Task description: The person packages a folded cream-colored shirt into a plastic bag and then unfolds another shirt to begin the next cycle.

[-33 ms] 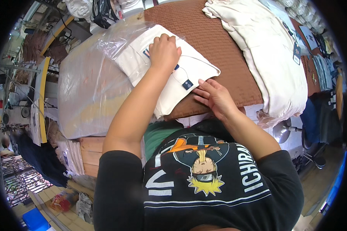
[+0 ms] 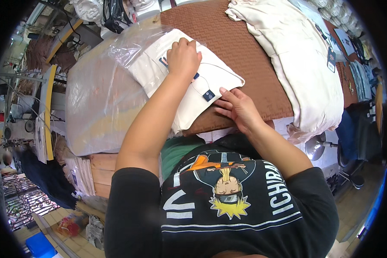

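A folded cream-white garment (image 2: 221, 73) lies aslant on the brown cloth, its left part against clear plastic. My left hand (image 2: 184, 58) rests on its upper part with fingers curled down; the fingertips are hidden, and they appear to grip the fabric. Close below that hand, a small dark blue tag (image 2: 208, 95) hangs on a thin cord. Along the garment's right lower edge, my right hand (image 2: 240, 107) has its fingers stretched out and apart, with the thumb-side fingertips touching the edge near the tag.
Clear plastic sheeting (image 2: 94, 103) covers the table's left side. A textured brown cloth (image 2: 262, 88) spreads over the middle. Another long cream garment (image 2: 303, 64) with a dark tag (image 2: 331, 59) lies at the right. Folded jeans (image 2: 359, 79) are farther right. A metal stool (image 2: 316, 148) stands below.
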### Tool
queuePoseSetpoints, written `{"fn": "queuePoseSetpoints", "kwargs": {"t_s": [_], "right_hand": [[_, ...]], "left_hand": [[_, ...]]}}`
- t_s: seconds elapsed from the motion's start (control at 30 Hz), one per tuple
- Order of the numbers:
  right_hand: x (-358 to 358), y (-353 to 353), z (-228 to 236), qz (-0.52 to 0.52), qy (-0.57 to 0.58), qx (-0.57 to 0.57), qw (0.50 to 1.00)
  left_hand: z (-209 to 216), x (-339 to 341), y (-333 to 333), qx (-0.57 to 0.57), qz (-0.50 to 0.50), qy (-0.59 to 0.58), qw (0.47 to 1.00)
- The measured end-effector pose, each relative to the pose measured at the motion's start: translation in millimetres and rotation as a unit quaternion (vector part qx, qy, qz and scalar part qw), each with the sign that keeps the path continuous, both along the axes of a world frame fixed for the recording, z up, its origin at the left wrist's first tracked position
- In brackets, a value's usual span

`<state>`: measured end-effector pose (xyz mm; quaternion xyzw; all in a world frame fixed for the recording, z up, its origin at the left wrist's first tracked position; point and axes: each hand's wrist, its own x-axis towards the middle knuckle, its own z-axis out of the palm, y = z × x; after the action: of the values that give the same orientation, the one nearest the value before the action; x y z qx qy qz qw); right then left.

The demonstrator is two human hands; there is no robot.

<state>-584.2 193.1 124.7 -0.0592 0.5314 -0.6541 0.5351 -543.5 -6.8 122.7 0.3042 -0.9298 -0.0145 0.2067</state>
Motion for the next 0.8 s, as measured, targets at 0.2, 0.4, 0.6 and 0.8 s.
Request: {"fn": "queuePoseSetpoints", "kwargs": {"t_s": [0.2,0.4,0.6,0.8], "right_hand": [[-4,-28,-26,0.008,0.092,-0.026,0.995],[3,-14,-35,0.011,0.269,-0.044,0.962],[6,28,-32,-0.041,0.283,-0.022,0.958],[3,15,-25,-0.081,0.219,-0.023,0.972]], "left_hand": [[-16,-17,-14,-0.105,-0.066,0.12,0.985],[7,-21,21,0.097,-0.09,0.075,0.988],[16,-31,71,0.131,-0.165,0.089,0.973],[9,-37,82,0.113,-0.176,0.056,0.976]]}}
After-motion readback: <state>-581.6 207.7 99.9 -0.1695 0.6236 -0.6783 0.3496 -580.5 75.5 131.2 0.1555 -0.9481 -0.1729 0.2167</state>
